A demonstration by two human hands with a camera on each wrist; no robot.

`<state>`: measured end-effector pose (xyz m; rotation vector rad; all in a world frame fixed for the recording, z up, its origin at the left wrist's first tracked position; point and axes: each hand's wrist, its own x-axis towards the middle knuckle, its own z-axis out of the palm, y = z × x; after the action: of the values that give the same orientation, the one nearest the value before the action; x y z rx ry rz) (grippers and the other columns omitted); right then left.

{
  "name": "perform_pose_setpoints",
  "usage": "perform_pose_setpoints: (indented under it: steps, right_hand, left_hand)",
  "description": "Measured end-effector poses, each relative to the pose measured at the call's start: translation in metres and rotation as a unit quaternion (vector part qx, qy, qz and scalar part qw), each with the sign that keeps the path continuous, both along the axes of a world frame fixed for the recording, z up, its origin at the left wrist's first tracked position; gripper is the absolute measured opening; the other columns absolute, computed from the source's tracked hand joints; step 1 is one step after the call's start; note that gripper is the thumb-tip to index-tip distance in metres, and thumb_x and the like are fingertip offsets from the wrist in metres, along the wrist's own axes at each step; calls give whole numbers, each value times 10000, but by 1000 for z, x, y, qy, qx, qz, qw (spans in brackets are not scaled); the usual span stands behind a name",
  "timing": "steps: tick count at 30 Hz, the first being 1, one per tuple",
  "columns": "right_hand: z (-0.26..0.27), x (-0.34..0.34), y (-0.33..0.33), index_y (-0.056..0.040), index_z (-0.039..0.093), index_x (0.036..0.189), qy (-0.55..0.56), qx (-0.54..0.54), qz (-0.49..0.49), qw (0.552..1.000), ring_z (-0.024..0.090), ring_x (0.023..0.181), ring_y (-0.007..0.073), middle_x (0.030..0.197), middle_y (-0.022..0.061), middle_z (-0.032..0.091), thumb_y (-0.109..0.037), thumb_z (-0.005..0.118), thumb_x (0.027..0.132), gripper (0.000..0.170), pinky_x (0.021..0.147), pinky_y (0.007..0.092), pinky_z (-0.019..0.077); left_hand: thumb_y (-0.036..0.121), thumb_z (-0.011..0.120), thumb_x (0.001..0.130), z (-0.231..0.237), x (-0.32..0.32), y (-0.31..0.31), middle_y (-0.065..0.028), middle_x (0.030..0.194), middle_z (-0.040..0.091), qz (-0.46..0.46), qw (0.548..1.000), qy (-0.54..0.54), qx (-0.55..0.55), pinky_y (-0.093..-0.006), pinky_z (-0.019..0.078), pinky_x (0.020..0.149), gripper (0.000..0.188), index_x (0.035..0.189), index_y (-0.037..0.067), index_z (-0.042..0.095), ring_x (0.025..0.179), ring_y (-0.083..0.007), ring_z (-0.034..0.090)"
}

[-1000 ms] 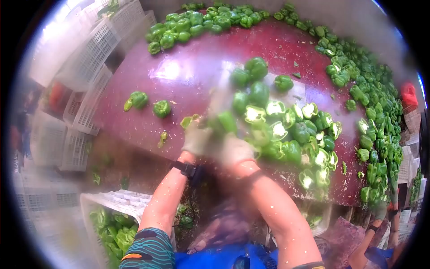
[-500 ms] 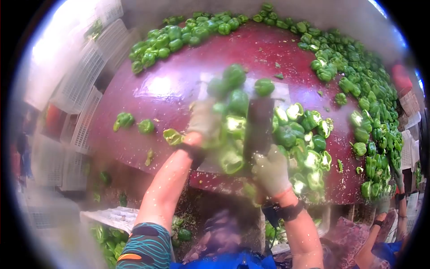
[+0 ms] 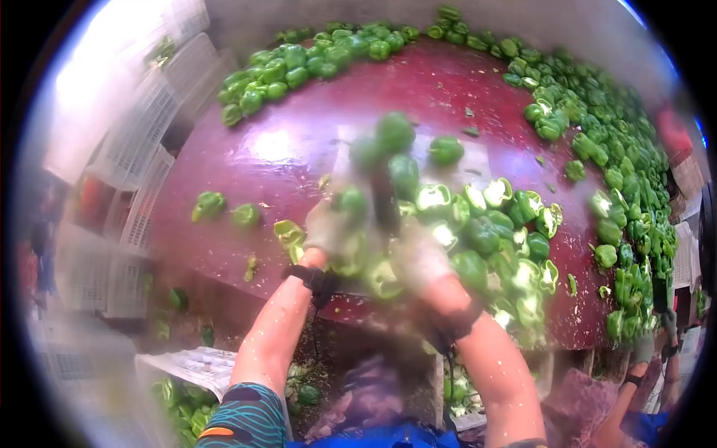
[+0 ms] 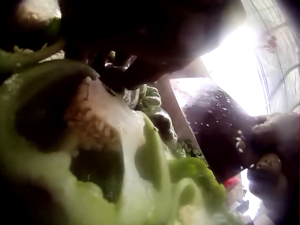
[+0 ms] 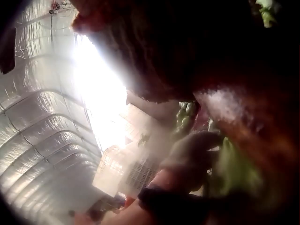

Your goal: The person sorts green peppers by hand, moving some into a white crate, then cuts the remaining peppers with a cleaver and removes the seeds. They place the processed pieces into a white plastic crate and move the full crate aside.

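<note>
My gloved right hand [image 3: 422, 250] grips a cleaver [image 3: 385, 198]. The broad dark blade [image 4: 211, 122], flecked with seeds, stands upright in the left wrist view. To its left in the head view, my gloved left hand [image 3: 326, 228] holds a green bell pepper [image 3: 349, 200] by its side, blurred and partly hidden. Close below my left hand lies a halved bell pepper [image 4: 93, 122] with seeds showing. Several cut halves [image 3: 433, 197] lie right of the blade, and whole bell peppers [image 3: 394, 133] sit just beyond it. The right wrist view is mostly dark.
The red table [image 3: 299, 187] carries long piles of bell peppers [image 3: 299, 63] along its far and right edges. White crates [image 3: 142, 104] are stacked at the left. A crate of peppers [image 3: 179, 366] stands below the front edge. Another person's hand [image 3: 642, 347] is at the far right.
The right hand and cleaver have shifted left, toward the left hand, since half a second ago. The left hand has drawn slightly back toward the body, now with a pepper at its fingers.
</note>
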<state>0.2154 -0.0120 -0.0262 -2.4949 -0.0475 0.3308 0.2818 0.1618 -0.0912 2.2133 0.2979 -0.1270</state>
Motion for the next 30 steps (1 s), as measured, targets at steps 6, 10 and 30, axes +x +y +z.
perform_pose_setpoints:
  steps: [6, 10, 30]
  right_hand:
    - [-4, 36, 27, 39, 629, 1109, 108, 32, -33, 993, 620, 1067, 425, 1106, 293, 639, -168, 532, 868, 332, 915, 452, 503]
    - [-21, 58, 19, -1, 715, 988, 30, -78, 146, 986, 650, 1016, 377, 1053, 238, 670, -159, 534, 860, 272, 875, 420, 521]
    - [15, 107, 21, -95, 750, 795, -37, -357, 497, 790, 657, 882, 246, 868, 75, 708, -214, 646, 820, 160, 766, 364, 515]
  left_hand:
    - [104, 694, 780, -26, 0, 3, -143, 976, 720, 9, 999, -36, 15, -332, 552, 771, 436, 1206, 36, 631, 847, -221, 701]
    - [179, 691, 792, -23, -6, 1, -175, 964, 712, -15, 995, -63, 73, -385, 535, 823, 364, 1125, 39, 644, 880, -302, 697]
    - [5, 672, 776, -56, 27, 33, -70, 948, 682, -37, 991, -25, -126, -294, 541, 713, 305, 1078, 6, 632, 797, -143, 640]
